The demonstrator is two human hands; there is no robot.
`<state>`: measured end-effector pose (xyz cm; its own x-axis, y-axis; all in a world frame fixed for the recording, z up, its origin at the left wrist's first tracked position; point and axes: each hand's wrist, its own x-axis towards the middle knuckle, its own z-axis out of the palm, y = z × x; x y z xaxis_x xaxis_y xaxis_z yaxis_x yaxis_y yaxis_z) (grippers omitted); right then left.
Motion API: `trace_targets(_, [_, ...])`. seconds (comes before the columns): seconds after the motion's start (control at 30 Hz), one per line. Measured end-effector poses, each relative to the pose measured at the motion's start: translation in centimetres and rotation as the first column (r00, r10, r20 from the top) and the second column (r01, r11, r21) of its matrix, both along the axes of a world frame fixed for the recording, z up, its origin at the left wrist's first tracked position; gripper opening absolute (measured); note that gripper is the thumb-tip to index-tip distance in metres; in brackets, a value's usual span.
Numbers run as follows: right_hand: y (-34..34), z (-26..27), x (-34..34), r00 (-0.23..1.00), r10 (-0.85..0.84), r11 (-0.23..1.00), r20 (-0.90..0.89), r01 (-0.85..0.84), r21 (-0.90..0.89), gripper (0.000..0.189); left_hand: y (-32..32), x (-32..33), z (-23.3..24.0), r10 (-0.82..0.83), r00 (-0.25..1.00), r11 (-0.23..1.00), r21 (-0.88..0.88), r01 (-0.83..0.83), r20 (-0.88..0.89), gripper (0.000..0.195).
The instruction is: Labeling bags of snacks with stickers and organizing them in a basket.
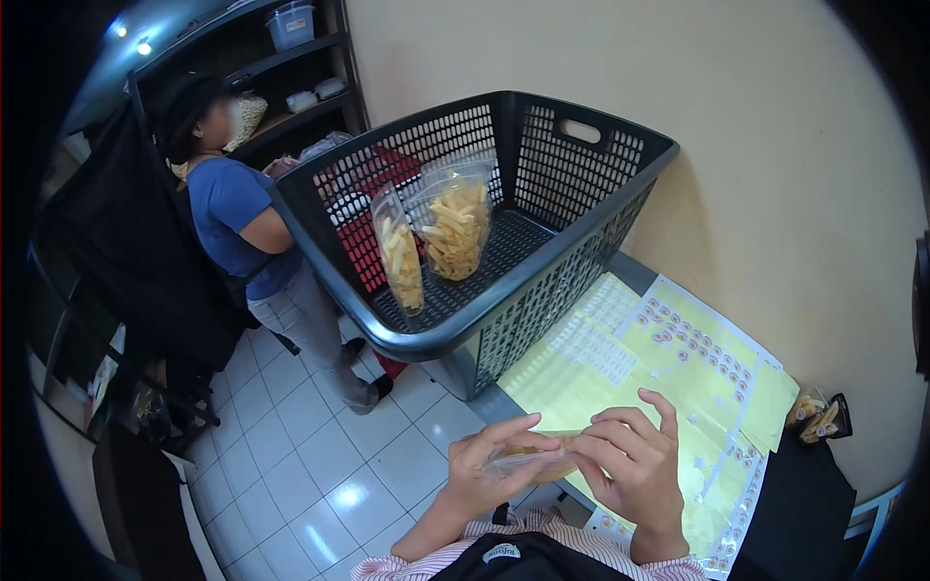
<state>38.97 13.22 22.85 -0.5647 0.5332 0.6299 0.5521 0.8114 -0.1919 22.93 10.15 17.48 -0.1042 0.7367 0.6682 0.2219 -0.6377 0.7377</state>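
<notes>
Close to my body, my left hand (483, 461) and my right hand (632, 465) hold a clear plastic pouch (519, 465) between them. Fingers of both hands pinch its upper edge; my hands cover much of it, and yellowish contents show faintly. Beyond them stands a large black plastic basket (465, 327) with mesh sides. Inside it, two clear pouches of pale yellow stick-shaped snacks, one narrow (401, 265) and one wide (458, 229), stand upright side by side. Sheets of round stickers (683, 330) on yellowish backing lie right of the basket, partly beneath my right hand.
A person in a blue shirt (229, 196) stands beyond the basket at the left, by dark shelves (290, 54) with plastic containers. Small snack packs (821, 417) sit in a black holder at the right, near the wall. White floor tiles (290, 436) show at the left.
</notes>
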Motion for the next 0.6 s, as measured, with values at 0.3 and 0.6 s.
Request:
trace_targets(0.3, [-0.5, 0.0, -1.0, 1.0, 0.004, 0.997, 0.001, -0.004, 0.074, 0.016, -0.5, -0.7, -0.8, 0.098, 0.992, 0.987, 0.138, -0.086, -0.08, 0.044])
trace_targets(0.6, [0.7, -0.1, -1.1, 1.0, -0.013, 0.999, -0.023, 0.013, 0.042, 0.012, 0.6, -0.5, -0.5, 0.074, 0.997, 0.996, -0.042, -0.073, 0.006, 0.047])
